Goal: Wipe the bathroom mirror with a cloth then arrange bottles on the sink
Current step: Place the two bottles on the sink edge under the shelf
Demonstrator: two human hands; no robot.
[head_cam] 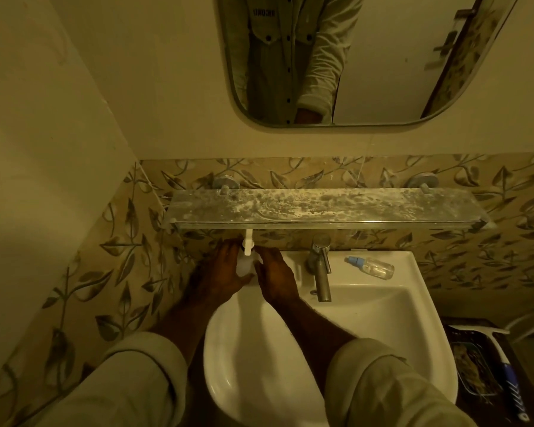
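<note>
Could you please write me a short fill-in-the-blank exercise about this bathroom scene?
1. Both hands, left and right, are around a white ____ bottle at the sink's back left corner.
2. The small clear bottle with a blue cap is ____ on its side.
3. That bottle is to the ____ of the tap.
4. The shelf under the mirror holds ____ bottles.

Answers: pump; lying; right; no

You cannot see most of the white pump bottle (245, 266) at centre: your left hand (221, 272) and right hand (276, 277) cover its sides. The mirror (383, 72) is cut off by the top edge, and the brush (510, 383) at lower right is partly cropped.
</note>
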